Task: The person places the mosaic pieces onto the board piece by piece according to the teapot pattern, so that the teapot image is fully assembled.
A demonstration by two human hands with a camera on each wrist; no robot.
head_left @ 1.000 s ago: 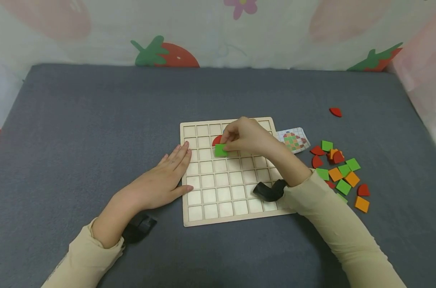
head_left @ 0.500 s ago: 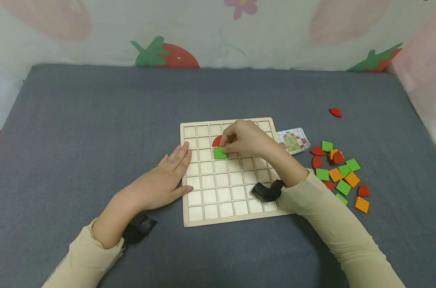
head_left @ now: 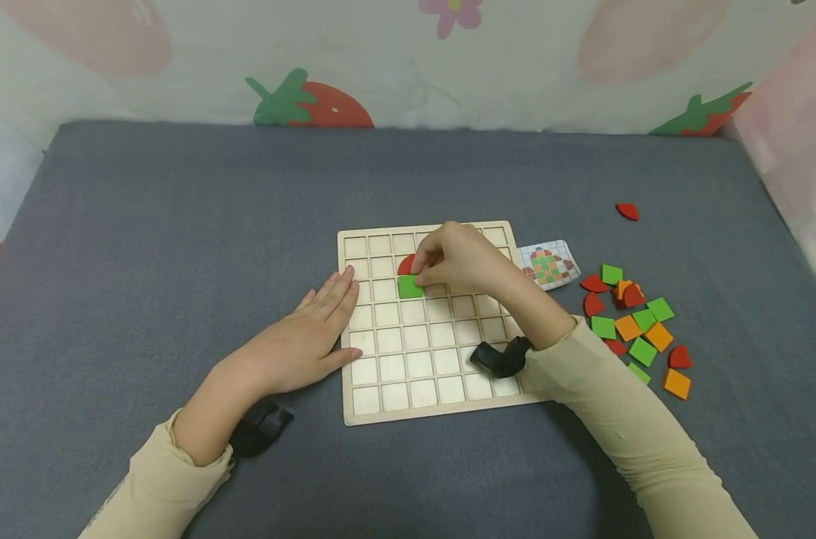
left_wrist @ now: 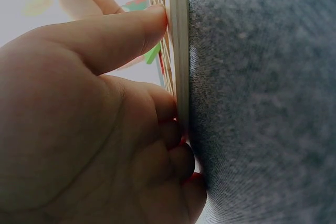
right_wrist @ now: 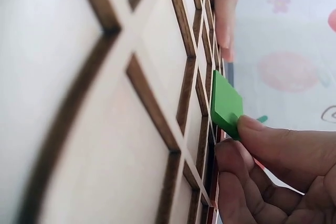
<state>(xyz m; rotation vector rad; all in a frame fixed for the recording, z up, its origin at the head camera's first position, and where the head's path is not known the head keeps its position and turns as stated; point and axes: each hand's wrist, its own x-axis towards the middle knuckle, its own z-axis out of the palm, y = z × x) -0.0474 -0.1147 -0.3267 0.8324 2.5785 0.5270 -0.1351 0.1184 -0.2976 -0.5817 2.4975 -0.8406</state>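
Head view, with the board's centre taken as the clock's hub: a green tile [head_left: 409, 287] is held toward 11 o'clock, pinched at its corner by the thumb and fingers of the right hand [head_left: 458, 258]. From the right wrist it is seen tilted over the cells. At its 12 o'clock side a curved red piece [head_left: 405, 264] is partly hidden by the fingers. The pale gridded board [head_left: 416, 337] is touched at 9 o'clock by the left hand [head_left: 310, 333], fingers laid straight. Cells toward 1 and 2 o'clock are covered by the right hand and forearm, those at 4 by a black wrist device [head_left: 498, 360]. A picture card [head_left: 551, 264] is set at the 2 o'clock edge; loose coloured pieces [head_left: 628, 327] are scattered at 3, a lone red piece [head_left: 627, 212] well apart at 2.
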